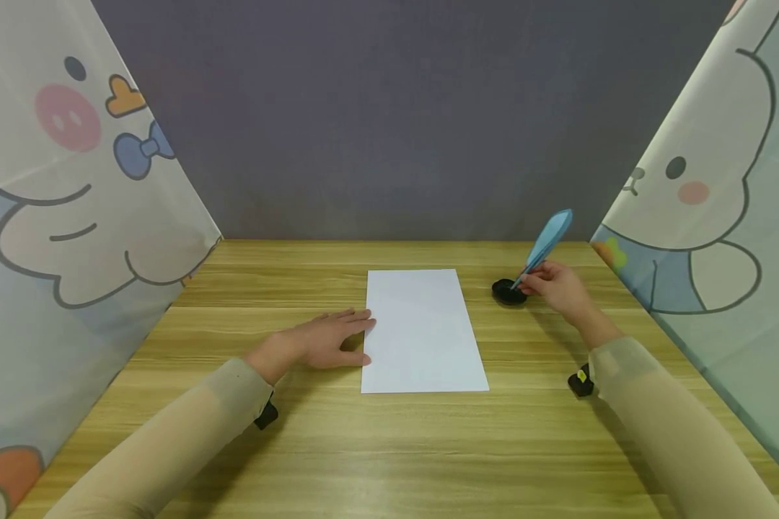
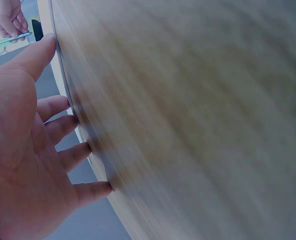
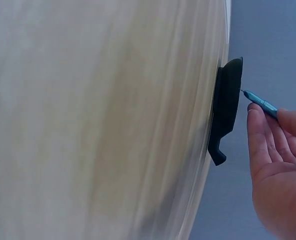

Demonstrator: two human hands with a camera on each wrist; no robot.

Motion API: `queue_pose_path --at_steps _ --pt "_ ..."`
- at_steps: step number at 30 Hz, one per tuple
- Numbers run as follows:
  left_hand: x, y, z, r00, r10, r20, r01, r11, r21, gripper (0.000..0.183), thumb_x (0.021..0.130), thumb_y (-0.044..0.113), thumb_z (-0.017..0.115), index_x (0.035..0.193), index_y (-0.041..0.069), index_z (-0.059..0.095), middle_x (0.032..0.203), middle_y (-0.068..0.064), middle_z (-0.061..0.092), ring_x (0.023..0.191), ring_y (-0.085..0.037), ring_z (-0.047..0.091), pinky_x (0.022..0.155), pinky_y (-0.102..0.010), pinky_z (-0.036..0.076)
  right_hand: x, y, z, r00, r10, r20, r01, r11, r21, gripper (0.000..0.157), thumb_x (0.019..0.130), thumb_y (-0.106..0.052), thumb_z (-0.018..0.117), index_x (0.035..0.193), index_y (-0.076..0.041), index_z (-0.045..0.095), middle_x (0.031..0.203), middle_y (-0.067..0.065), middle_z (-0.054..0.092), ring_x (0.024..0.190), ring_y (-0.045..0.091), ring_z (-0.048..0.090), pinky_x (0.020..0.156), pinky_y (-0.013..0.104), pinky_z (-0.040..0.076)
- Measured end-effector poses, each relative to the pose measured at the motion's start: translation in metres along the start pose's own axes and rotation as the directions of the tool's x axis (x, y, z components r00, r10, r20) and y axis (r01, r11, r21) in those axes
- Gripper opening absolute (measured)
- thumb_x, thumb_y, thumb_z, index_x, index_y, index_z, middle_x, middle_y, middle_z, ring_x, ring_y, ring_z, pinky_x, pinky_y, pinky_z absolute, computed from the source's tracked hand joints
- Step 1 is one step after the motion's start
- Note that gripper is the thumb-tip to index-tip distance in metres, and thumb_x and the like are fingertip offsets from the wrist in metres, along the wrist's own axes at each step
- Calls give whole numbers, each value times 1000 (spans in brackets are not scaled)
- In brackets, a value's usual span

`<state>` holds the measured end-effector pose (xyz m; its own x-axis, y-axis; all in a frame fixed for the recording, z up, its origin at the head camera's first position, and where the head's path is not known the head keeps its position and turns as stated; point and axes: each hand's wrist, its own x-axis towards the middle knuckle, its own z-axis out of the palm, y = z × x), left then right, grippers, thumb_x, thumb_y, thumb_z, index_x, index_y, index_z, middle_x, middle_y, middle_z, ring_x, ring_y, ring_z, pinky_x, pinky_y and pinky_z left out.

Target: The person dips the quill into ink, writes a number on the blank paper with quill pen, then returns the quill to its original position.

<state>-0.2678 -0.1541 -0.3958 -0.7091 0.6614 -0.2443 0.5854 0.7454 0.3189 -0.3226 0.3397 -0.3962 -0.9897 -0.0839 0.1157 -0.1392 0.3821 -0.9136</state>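
Observation:
My right hand (image 1: pixel 561 292) pinches a light blue quill pen (image 1: pixel 548 238) between thumb and fingers, with the feather end pointing up and away to the right. Below it, a small black ink dish (image 1: pixel 508 293) sits on the table. In the right wrist view the nib of the pen (image 3: pixel 263 104) is right at the rim of the dish (image 3: pixel 229 100). A blank white sheet of paper (image 1: pixel 422 331) lies left of the dish. My left hand (image 1: pixel 327 342) has its fingers spread, the fingertips touching the paper's left edge.
The wooden table (image 1: pixel 428 454) ends at a dark grey wall (image 1: pixel 415 122) behind. Cloths printed with cartoon animals hang at the left (image 1: pixel 123 216) and right (image 1: pixel 688 216). A black wrist camera (image 1: pixel 581 382) shows under the right sleeve.

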Motion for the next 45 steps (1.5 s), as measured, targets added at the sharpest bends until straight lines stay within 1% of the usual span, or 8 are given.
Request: queue_pose_path --at_steps 4,7,17,28,31,35,37,45 --pt "0 0 0 1000 1 -1 -1 1000 1 87 109 66 56 176 19 29 186 -5 18 172 -39 17 134 -72 18 2 0 0 999 39 15 -38 996 -85 42 114 -12 59 141 19 54 124 21 73 89 -6 73 89 23 65" --pt "0 0 0 1000 2 0 -2 1000 1 86 109 66 56 176 19 29 186 -5 19 172 -40 17 134 -73 17 1 -1 0 999 48 23 -45 992 -116 42 115 -12 58 142 19 55 132 31 69 90 -6 73 89 24 65" --pt "-1 3 -2 1000 -3 1 3 1000 -9 85 110 63 58 176 18 29 186 -6 18 172 -40 16 135 -72 16 2 -1 -1 998 43 35 -38 991 -126 39 114 -6 57 140 23 54 125 34 72 87 -6 72 84 20 65" --pt "-1 4 -2 1000 2 -3 -2 1000 -12 86 109 61 59 176 16 29 185 -8 20 171 -41 16 135 -71 17 -4 -7 -2 998 52 31 -48 991 -126 44 115 -15 57 142 19 54 138 39 64 92 -8 72 89 22 65" --pt "0 4 -2 1000 2 -3 -2 1000 -9 86 109 62 59 176 16 29 185 -8 20 172 -41 16 136 -70 17 -7 -13 -1 999 39 24 -38 997 -70 44 115 -17 59 141 18 53 132 30 69 94 -5 73 92 23 65" --pt "-1 4 -2 1000 -3 1 3 1000 -5 86 109 62 59 176 17 29 185 -7 19 172 -40 16 136 -69 17 -8 -18 2 1000 10 16 -10 1000 29 42 113 -17 63 140 14 55 116 0 77 96 -1 75 94 25 65" --pt "-1 4 -2 1000 -4 2 4 1000 -1 87 109 63 59 176 17 29 185 -7 19 172 -40 16 136 -69 17 -8 -20 5 1000 -8 11 8 998 63 38 113 -17 65 137 11 58 109 -11 78 96 0 76 93 25 65" --pt "-1 2 0 1000 -1 1 1 1000 -3 87 109 64 58 176 17 28 185 -6 19 172 -40 16 136 -69 17 -3 -32 25 999 -45 11 43 994 96 32 113 -18 65 132 7 61 105 -18 78 97 3 77 93 26 66"
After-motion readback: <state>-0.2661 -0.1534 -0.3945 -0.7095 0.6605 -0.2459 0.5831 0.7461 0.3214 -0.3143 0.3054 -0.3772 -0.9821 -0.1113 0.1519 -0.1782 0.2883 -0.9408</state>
